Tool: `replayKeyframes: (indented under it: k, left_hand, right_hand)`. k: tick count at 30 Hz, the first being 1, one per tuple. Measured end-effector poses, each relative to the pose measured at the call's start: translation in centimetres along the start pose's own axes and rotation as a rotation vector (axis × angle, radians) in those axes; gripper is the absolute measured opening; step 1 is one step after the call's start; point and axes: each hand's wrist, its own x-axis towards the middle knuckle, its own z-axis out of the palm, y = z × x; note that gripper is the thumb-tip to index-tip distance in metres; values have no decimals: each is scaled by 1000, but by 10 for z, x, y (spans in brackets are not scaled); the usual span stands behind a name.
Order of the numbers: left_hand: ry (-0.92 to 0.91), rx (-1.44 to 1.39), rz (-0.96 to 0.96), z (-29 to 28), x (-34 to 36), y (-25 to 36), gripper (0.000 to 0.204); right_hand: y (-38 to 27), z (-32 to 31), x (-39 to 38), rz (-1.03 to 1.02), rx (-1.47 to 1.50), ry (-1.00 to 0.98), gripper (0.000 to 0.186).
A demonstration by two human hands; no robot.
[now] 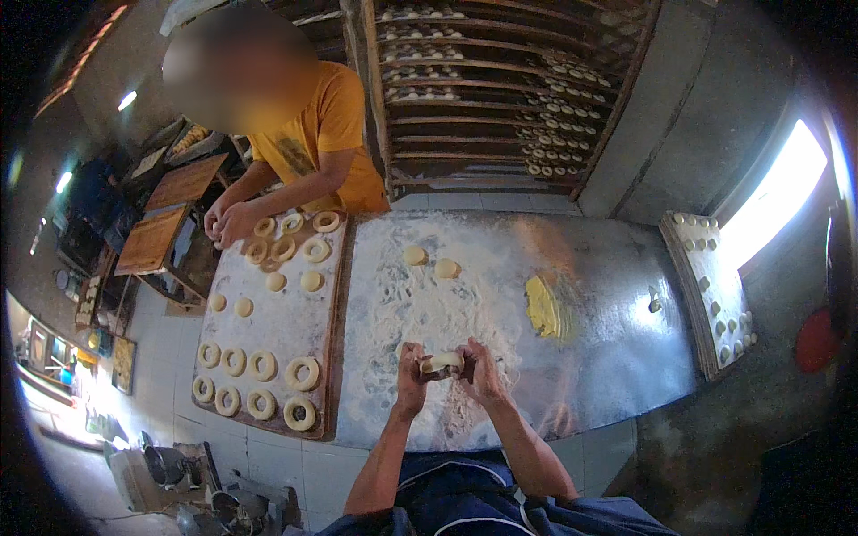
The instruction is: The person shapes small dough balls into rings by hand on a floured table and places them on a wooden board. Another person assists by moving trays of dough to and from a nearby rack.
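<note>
My left hand [412, 375] and my right hand [479, 372] are closed on a pale dough ring [441, 361], held between them over the flour-dusted part of the metal table [626, 375]. Loose flour lies under and around my hands. Two round dough balls [431, 263] rest on the flour farther back. To their right is a smeared mound of yellow soft fat [545, 305]. On the left, a board [264, 326] holds several dough rings [263, 366] and dough balls [276, 281].
Across the table, a co-worker in a yellow shirt [322, 125] works with both hands at the board's back corner. A board of small dough pieces [710, 295] stands at the right edge. Behind are a rack of trays [500, 116] and wooden boards [152, 241]; metal pots [165, 464] sit lower left.
</note>
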Motion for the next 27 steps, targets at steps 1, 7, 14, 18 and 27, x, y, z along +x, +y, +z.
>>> replayKeyframes:
  k: [1,7,14,18,27]
  left_hand:
    - [13,318,62,0,2,1,24]
    - [340,29,-189,-6,12,12,34]
    - [96,557,69,-53,26,62,34]
    - [243,255,11,-80,29,90,35]
    - [101,398,5,-174,52,123,28]
  right_hand:
    - [0,7,0,26,-244,12,64]
    - [19,52,11,-183,-981,106,76]
    - [74,85,35,-297,-798,85,62]
    - [96,108,57,-308,-986,167,65]
    - [128,196,73,-494,-895,53,51]
